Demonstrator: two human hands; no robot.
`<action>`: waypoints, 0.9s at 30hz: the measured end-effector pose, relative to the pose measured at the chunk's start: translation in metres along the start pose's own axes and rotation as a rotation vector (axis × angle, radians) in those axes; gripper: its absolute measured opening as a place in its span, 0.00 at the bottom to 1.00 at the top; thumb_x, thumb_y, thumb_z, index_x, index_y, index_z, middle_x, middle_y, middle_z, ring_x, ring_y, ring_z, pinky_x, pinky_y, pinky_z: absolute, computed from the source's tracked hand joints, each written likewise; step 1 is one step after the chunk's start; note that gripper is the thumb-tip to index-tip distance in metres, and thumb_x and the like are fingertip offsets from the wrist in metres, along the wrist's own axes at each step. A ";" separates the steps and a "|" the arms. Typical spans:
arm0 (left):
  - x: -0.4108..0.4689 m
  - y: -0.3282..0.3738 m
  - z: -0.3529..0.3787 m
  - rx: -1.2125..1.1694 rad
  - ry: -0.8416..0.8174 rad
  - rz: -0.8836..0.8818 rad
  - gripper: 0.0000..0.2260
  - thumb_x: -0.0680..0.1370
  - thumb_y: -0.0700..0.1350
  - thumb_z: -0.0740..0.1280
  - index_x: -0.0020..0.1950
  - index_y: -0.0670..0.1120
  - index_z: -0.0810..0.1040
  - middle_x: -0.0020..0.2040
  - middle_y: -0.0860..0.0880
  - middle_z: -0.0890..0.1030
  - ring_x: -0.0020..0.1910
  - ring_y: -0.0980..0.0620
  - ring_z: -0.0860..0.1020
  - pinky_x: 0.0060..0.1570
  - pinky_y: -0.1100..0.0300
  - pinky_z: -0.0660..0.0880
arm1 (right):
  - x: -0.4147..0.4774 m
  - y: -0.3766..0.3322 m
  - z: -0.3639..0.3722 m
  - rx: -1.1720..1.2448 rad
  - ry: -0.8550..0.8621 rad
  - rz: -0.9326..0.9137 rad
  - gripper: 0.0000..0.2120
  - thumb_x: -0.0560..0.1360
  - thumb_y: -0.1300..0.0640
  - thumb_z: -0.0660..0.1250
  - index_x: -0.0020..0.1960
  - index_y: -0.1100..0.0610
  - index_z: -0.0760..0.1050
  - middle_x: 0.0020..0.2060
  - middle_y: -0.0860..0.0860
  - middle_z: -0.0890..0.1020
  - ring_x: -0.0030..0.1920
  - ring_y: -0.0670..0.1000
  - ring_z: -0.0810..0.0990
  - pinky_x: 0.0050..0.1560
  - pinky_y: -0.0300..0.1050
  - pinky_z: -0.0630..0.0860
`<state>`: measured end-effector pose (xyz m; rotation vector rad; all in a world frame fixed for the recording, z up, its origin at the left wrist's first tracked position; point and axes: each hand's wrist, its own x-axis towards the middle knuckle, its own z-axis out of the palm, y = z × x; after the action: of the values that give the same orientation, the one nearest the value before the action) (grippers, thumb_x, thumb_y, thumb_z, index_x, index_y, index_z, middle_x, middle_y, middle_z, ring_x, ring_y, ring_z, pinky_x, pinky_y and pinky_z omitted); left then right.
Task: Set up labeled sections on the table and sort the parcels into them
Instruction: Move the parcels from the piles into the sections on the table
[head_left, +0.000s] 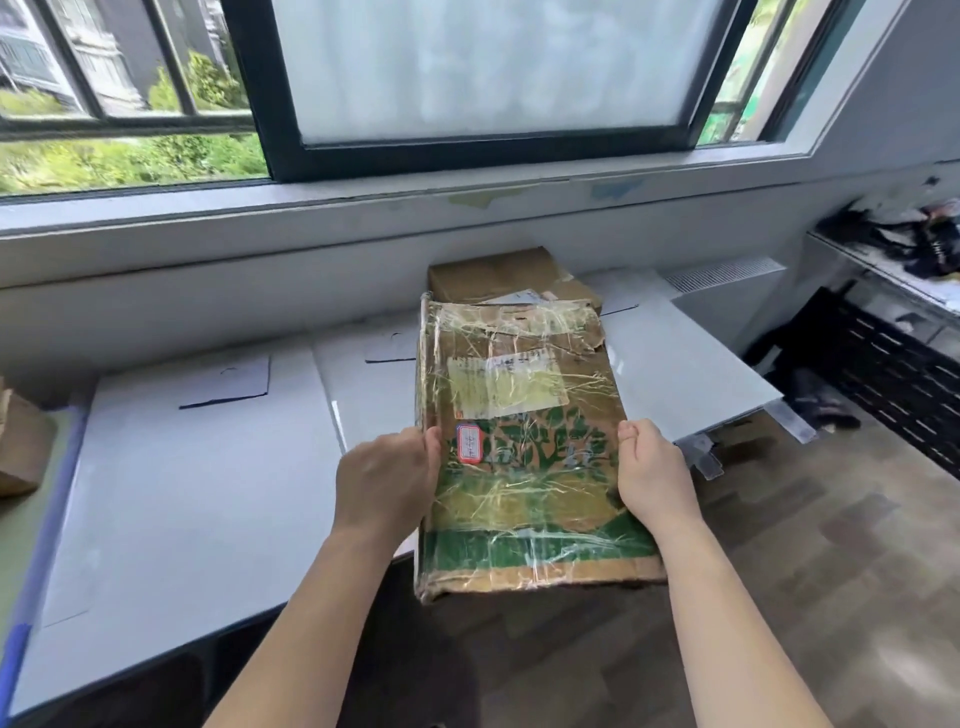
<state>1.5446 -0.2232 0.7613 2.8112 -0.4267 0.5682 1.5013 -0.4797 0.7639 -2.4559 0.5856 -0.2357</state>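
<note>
A long cardboard parcel (524, 441) with green print, clear tape and a small red-bordered sticker is held over the table's right part, its near end jutting past the front edge. My left hand (387, 480) grips its left side, thumb on top. My right hand (652, 475) grips its right side. Behind it a plain brown parcel (501, 275) lies on the table by the wall. White paper labels (228, 382) (389, 345) lie on the white table (197, 493).
Another brown box (21, 447) sits at the far left edge. A window sill runs behind the table. At the right stand a white radiator cover (727, 296), a dark slatted panel (893, 374) and a cluttered shelf (904, 244). Wooden floor lies below right.
</note>
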 end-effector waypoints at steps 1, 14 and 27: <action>0.006 0.007 0.005 -0.006 0.006 0.001 0.18 0.75 0.44 0.69 0.26 0.44 0.71 0.20 0.46 0.73 0.18 0.43 0.71 0.24 0.64 0.57 | 0.009 0.006 -0.003 0.003 -0.004 -0.003 0.17 0.84 0.51 0.49 0.50 0.61 0.70 0.41 0.54 0.74 0.42 0.57 0.70 0.40 0.49 0.64; 0.061 0.147 0.080 0.000 -0.041 -0.160 0.18 0.75 0.44 0.70 0.26 0.46 0.70 0.20 0.49 0.71 0.17 0.46 0.69 0.24 0.66 0.55 | 0.157 0.118 -0.050 0.007 -0.141 -0.098 0.16 0.84 0.51 0.49 0.49 0.59 0.70 0.42 0.55 0.75 0.43 0.56 0.72 0.42 0.47 0.65; 0.058 0.186 0.121 0.084 -0.138 -0.431 0.18 0.81 0.56 0.52 0.46 0.49 0.78 0.37 0.51 0.80 0.37 0.46 0.79 0.31 0.58 0.61 | 0.220 0.169 -0.035 0.049 -0.291 -0.151 0.14 0.84 0.52 0.50 0.48 0.59 0.69 0.41 0.53 0.74 0.42 0.55 0.72 0.40 0.47 0.64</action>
<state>1.5762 -0.4444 0.7091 2.9016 0.1863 0.3057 1.6259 -0.7219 0.6994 -2.4280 0.2663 0.0483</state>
